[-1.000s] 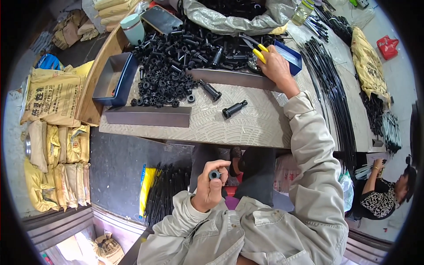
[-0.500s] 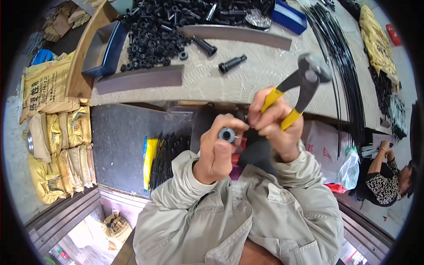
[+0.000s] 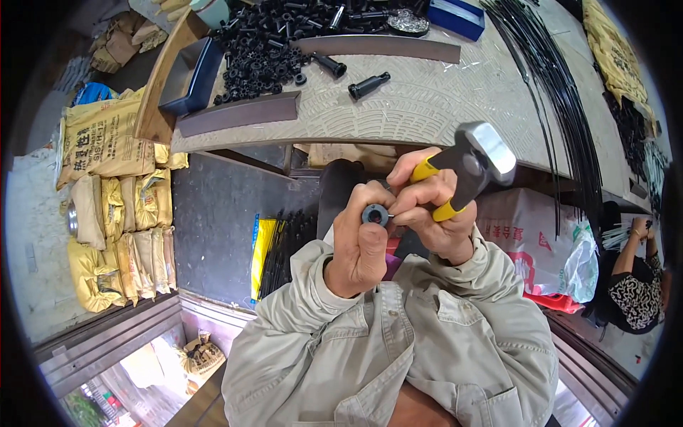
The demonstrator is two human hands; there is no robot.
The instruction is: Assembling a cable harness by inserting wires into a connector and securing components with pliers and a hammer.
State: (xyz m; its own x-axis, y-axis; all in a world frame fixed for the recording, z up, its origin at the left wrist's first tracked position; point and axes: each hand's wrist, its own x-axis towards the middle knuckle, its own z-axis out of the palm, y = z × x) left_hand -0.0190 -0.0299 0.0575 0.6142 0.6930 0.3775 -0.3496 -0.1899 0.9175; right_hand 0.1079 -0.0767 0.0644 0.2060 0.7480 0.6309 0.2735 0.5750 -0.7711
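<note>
My left hand [image 3: 351,249] is closed around a dark, round, hollow part [image 3: 366,214], its open end facing up between thumb and fingers. A pair of end-cutting pliers [image 3: 466,169] with yellow handles sits in my right hand [image 3: 445,233], its metal head pointing up and right. My right fingertips meet the left side's fingers beside the part, where a thin light pin or wire end shows. Whether those fingertips pinch it is too small to tell. On the bench beyond lie two similar black cylindrical fittings, one loose fitting [image 3: 368,86] nearest to my hands.
A heap of black parts [image 3: 260,64] covers the bench's far left, bordered by metal strips [image 3: 238,114]. Blue trays [image 3: 191,75] stand at either side. Long black ties [image 3: 551,107] hang over the right edge. Sacks [image 3: 146,203] are stacked left; a co-worker [image 3: 629,292] sits at right.
My right hand has come closer to the part, its fingertips now beside the part's edge. The pliers' head has tipped lower. The whole view has shifted slightly.
</note>
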